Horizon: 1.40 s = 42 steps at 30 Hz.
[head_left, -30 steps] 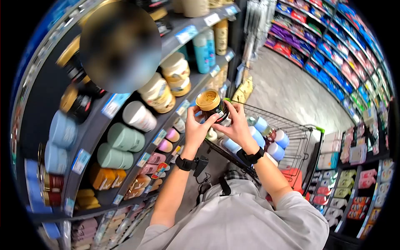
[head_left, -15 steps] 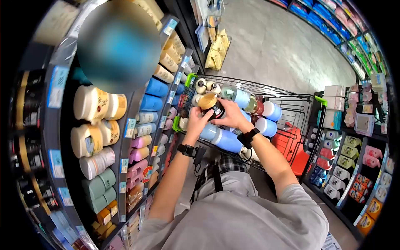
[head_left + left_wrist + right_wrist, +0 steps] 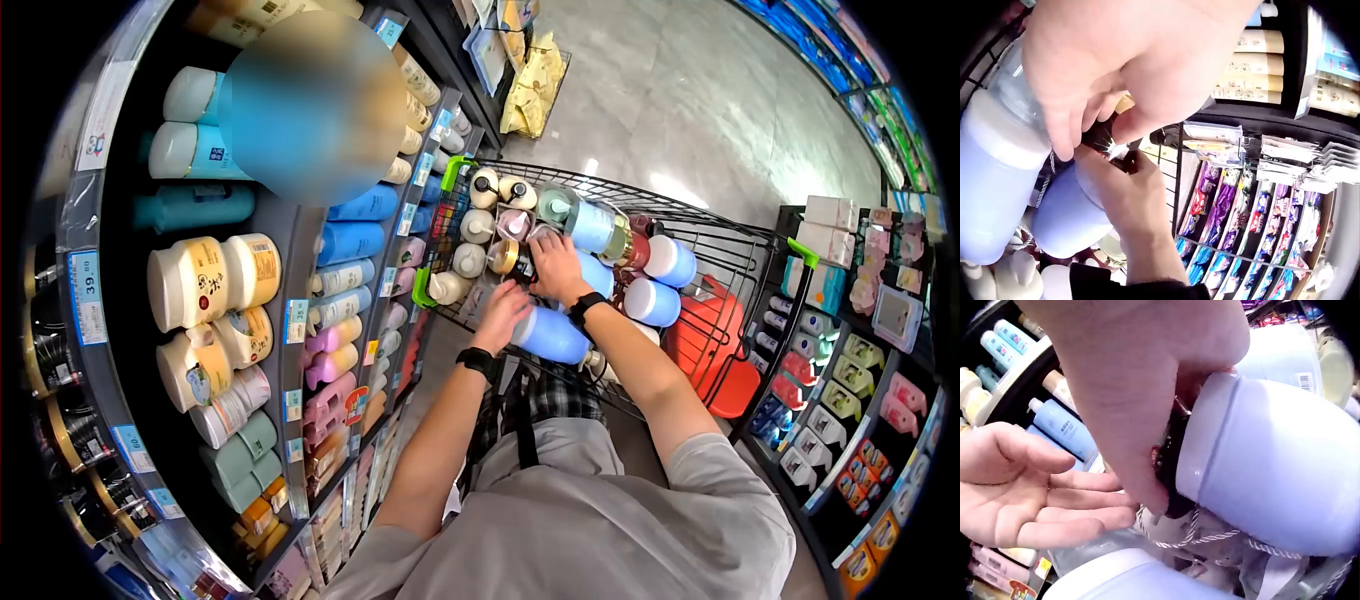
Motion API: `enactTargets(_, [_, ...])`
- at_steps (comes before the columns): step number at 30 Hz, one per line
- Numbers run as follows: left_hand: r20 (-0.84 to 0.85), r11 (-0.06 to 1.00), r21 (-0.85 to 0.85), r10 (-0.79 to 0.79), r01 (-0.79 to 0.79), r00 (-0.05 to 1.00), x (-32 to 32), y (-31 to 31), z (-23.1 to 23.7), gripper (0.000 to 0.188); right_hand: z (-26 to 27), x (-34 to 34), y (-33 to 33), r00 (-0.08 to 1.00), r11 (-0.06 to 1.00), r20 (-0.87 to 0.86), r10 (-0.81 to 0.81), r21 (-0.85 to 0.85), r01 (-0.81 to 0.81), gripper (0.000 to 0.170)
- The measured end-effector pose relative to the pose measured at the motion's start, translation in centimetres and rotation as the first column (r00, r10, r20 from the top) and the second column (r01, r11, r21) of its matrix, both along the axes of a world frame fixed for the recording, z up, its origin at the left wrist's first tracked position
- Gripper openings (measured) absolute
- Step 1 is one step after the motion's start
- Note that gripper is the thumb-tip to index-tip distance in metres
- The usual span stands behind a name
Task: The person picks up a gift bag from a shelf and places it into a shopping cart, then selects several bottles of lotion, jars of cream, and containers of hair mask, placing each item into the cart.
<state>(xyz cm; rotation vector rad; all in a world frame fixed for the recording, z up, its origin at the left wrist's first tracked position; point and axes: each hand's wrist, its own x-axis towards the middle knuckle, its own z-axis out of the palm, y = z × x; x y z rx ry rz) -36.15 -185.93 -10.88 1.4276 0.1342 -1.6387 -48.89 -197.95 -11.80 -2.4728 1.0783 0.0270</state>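
My right hand [image 3: 557,268] reaches into the shopping cart [image 3: 423,288] and grips a black jar with a gold lid [image 3: 503,256]. In the right wrist view the thumb lies along the jar's dark side [image 3: 1175,434], beside a pale blue bottle [image 3: 1279,462]; the fingers' far ends are hidden. My left hand [image 3: 502,318] is just left of the jar, over the cart's near side. Its palm faces up with fingers extended in the right wrist view, fingertips close to the right thumb. A blue-violet bottle [image 3: 553,336] lies below the hands.
Pump bottles [image 3: 480,226] stand at the cart's left end, and blue-capped bottles [image 3: 668,260] fill its middle. A red child seat flap [image 3: 705,340] is at the right end. Shelves of bottles and jars [image 3: 188,283] run along the left; another display [image 3: 840,400] stands right.
Both hands lowered the jar from in front of the body into the cart. The left hand has come off it, while the right still holds it. The head view turned further over the cart.
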Motion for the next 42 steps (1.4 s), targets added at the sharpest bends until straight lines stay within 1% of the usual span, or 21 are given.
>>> enactTargets(1, [-0.008, 1.000, 0.010, -0.009, 0.009, 1.000, -0.1, 0.2, -0.3, 0.051, 0.3, 0.1, 0.2, 0.999, 0.997, -0.052, -0.005, -0.073, 0.001, 0.093])
enactTargets(3, [0.025, 0.999, 0.014, -0.032, 0.032, 0.999, -0.2, 0.4, 0.0, 0.050, 0.3, -0.1, 0.1, 0.997, 1.000, -0.083, 0.011, 0.002, -0.011, 0.094])
enactTargets(5, [0.120, 0.978, 0.009, -0.206, 0.206, 0.971, -0.2, 0.5, 1.9, 0.048, -1.3, -0.8, 0.5, 1.000, 0.999, -0.025, 0.015, -0.033, -0.016, 0.090])
enactTargets(7, [0.159, 0.972, -0.016, -0.230, 0.236, 0.960, 0.0, 0.8, 3.3, 0.047, -0.4, -1.6, 0.6, 0.999, 1.000, 0.045, -0.005, -0.016, 0.005, 0.081])
enactTargets(10, [0.263, 0.942, -0.054, -0.307, 0.332, 0.915, 0.7, 1.9, 5.4, 0.044, 2.0, -2.9, 0.7, 0.933, 0.967, 0.281, -0.225, 0.181, 0.179, 0.067])
enactTargets(13, [0.266, 0.936, -0.109, -0.298, 0.335, 0.917, 2.0, 3.8, 7.0, 0.043, 3.2, -4.0, 2.1, 0.819, 0.862, 0.290, -0.495, 0.285, 0.420, 0.058])
enactTargets(15, [0.305, 0.936, -0.104, -0.293, 0.337, 0.906, 2.8, 5.2, 8.1, 0.042, 4.7, -4.2, 3.7, 0.748, 0.853, 0.409, -0.522, 0.268, 0.448, 0.051])
enactTargets(16, [0.306, 0.931, -0.130, -0.290, 0.342, 0.907, 3.3, 6.1, 8.5, 0.041, 5.5, -4.0, 4.5, 0.703, 0.818, 0.420, -0.574, 0.348, 0.459, 0.049])
enactTargets(19, [0.351, 0.925, -0.192, -0.248, 0.329, 0.903, 5.1, 8.3, 11.1, 0.040, 8.9, -1.1, 7.1, 0.682, 0.852, 0.511, -0.523, 0.330, 0.406, 0.046])
enactTargets(22, [0.439, 0.902, -0.324, -0.126, 0.287, 0.890, 7.5, 10.3, 13.9, 0.037, 13.1, 3.3, 9.2, 0.676, 0.835, 0.519, -0.523, 0.471, 0.284, 0.042])
enactTargets(23, [0.470, 0.892, -0.371, -0.058, 0.257, 0.881, 8.3, 11.0, 15.9, 0.038, 13.0, 4.9, 9.3, 0.691, 0.930, 0.625, -0.362, 0.297, 0.218, 0.042])
enactTargets(25, [0.486, 0.845, -0.496, 0.076, 0.203, 0.870, 10.3, 12.7, 19.6, 0.036, 18.3, 8.5, 11.1, 0.661, 0.905, 0.660, -0.358, 0.420, 0.070, 0.044])
enactTargets(26, [0.418, 0.824, -0.551, 0.140, 0.128, 0.898, 11.4, 13.3, 21.2, 0.034, 18.2, 10.5, 11.4, 0.580, 0.877, 0.720, -0.380, 0.480, -0.020, 0.043])
enactTargets(27, [0.342, 0.798, -0.600, 0.195, 0.054, 0.919, 12.6, 14.1, 22.6, 0.033, 20.5, 12.4, 12.3, 0.579, 0.909, 0.753, -0.313, 0.415, -0.049, 0.040])
enactTargets(29, [0.370, 0.745, -0.666, 0.301, 0.025, 0.879, 14.1, 16.3, 28.4, 0.031, 26.2, 15.9, 14.3, 0.540, 0.936, 0.814, -0.211, 0.328, -0.128, 0.038])
enactTargets(30, [0.408, 0.728, -0.685, 0.348, 0.031, 0.844, 15.0, 17.5, 30.8, 0.030, 28.4, 17.7, 15.3, 0.456, 0.933, 0.865, -0.208, 0.316, -0.173, 0.037])
enactTargets(31, [0.444, 0.713, -0.700, 0.391, 0.040, 0.806, 15.9, 18.6, 32.9, 0.030, 30.4, 19.1, 15.8, 0.469, 0.955, 0.873, -0.130, 0.238, -0.177, 0.034])
enactTargets(35, [0.504, 0.592, -0.802, 0.603, 0.076, 0.618, 18.9, 21.8, 40.6, 0.031, 39.5, 24.2, 17.6, 0.244, 0.964, 0.967, 0.075, -0.007, -0.266, 0.031])
enactTargets(39, [0.510, 0.481, -0.860, 0.808, 0.169, 0.294, 20.6, 23.3, 48.0, 0.036, 47.1, 28.0, 18.1, 0.096, 0.940, 0.985, 0.146, -0.108, -0.325, 0.034])
enactTargets(41, [0.526, 0.494, -0.836, 0.845, 0.239, 0.092, 21.5, 23.2, 50.9, 0.047, 49.7, 29.7, 17.9, 0.039, 0.930, 0.978, 0.204, -0.181, -0.321, 0.036])
enactTargets(42, [0.509, 0.482, -0.842, 0.859, 0.240, 0.059, 21.9, 22.8, 52.0, 0.049, 50.5, 30.7, 17.7, 0.003, 0.919, 0.985, 0.175, -0.162, -0.359, 0.039])
